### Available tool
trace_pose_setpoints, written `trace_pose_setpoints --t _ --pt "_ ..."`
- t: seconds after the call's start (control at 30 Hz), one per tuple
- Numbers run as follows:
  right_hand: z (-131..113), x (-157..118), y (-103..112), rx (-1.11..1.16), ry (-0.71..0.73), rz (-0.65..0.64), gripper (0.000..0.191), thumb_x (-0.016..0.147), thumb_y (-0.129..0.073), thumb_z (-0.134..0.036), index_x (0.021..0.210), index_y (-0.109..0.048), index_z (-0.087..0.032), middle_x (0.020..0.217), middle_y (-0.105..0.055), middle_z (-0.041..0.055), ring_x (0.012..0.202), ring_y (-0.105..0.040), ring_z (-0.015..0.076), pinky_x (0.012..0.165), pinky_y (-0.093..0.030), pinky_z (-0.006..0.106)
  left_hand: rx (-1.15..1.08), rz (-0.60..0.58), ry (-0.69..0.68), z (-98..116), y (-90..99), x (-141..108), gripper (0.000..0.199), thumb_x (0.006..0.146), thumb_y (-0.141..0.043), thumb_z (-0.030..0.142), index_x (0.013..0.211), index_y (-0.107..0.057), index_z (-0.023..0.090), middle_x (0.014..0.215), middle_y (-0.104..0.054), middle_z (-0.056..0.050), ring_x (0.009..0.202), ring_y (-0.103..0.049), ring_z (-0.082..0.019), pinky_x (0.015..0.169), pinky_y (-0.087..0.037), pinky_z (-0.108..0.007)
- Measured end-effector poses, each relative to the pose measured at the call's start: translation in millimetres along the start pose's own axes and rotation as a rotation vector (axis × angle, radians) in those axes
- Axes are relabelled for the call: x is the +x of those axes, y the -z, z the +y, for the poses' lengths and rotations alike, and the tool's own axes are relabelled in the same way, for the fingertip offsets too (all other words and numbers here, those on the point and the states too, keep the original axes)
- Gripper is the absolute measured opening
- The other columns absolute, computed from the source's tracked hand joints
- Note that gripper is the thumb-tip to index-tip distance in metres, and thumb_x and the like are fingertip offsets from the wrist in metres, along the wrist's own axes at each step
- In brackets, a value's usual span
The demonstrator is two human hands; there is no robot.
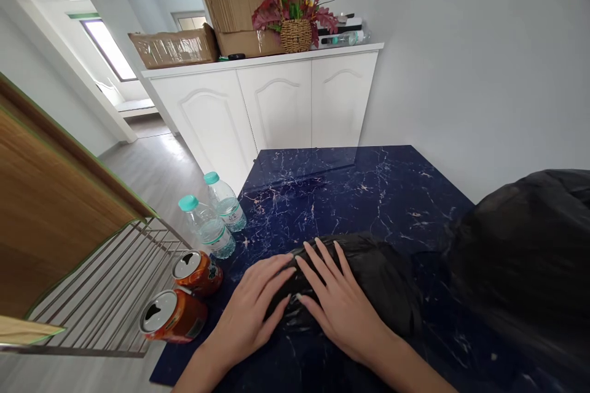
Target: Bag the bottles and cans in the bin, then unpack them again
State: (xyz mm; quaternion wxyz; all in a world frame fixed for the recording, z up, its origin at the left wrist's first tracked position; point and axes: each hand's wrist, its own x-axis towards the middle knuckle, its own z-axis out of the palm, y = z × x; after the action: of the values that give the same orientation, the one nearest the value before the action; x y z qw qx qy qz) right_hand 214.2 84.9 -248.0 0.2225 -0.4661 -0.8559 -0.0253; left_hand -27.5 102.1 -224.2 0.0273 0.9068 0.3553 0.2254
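Note:
A black plastic bag (382,276) lies low and flattened on the dark blue marbled table (341,196). My left hand (255,307) rests on the bag's left end, fingers extended and pointing right. Beside it, my right hand (338,301) lies flat over the bag's middle with its fingers spread forward. The two hands nearly meet at the fingertips. What is inside the bag cannot be seen.
Two opened orange cans (198,273) and two water bottles (214,230) with teal caps line the table's left edge. A large black bag (525,258) bulges at the right. Left is a metal rack (115,288); beyond the table, a white cabinet (286,104) bears cardboard boxes and a flower basket (295,35).

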Motion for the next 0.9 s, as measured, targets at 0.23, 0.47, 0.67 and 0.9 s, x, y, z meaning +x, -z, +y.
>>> trace_pose_setpoints --t 0.23,0.47,0.67,0.9 --pt "39 5 -31 0.069 -0.096 -0.163 0.064 0.115 -0.032 -0.055 0.169 -0.040 -0.022 0.176 -0.032 0.0107 0.164 -0.026 0.0351 0.132 -0.024 0.067 0.136 -0.257 -0.029 -16 -12.9 -12 0.066 0.113 -0.049 0.030 0.173 -0.022 0.026 0.174 -0.039 -0.006 0.165 -0.029 -0.029 0.132 -0.034 -0.055" --pt "88 -4 -38 0.135 -0.187 -0.188 0.063 0.115 -0.032 -0.057 0.171 -0.035 -0.028 0.180 -0.024 0.0070 0.167 -0.019 0.0288 0.133 -0.027 0.059 0.065 -0.295 0.016 -24 -14.8 -18 0.069 0.113 -0.048 0.027 0.174 -0.017 0.030 0.176 -0.035 -0.006 0.165 -0.025 -0.028 0.133 -0.031 -0.055" --pt "113 -6 -34 0.165 -0.197 -0.178 0.061 0.116 -0.034 -0.052 0.168 -0.041 -0.020 0.177 -0.031 0.0096 0.166 -0.023 0.0280 0.134 -0.029 0.054 0.025 -0.275 0.037 -22 -10.8 -19 0.066 0.113 -0.050 0.029 0.173 -0.022 0.032 0.175 -0.039 -0.005 0.165 -0.029 -0.027 0.133 -0.032 -0.054" --pt "42 -17 -2 0.205 -0.010 -0.109 0.052 0.113 -0.048 -0.037 0.162 -0.050 -0.020 0.172 -0.043 0.0072 0.164 -0.030 0.0279 0.135 -0.027 0.057 -0.044 -0.170 0.081 -21 1.0 -47 0.056 0.104 -0.069 0.038 0.157 -0.052 0.030 0.156 -0.063 -0.009 0.148 -0.057 -0.029 0.121 -0.052 -0.050"
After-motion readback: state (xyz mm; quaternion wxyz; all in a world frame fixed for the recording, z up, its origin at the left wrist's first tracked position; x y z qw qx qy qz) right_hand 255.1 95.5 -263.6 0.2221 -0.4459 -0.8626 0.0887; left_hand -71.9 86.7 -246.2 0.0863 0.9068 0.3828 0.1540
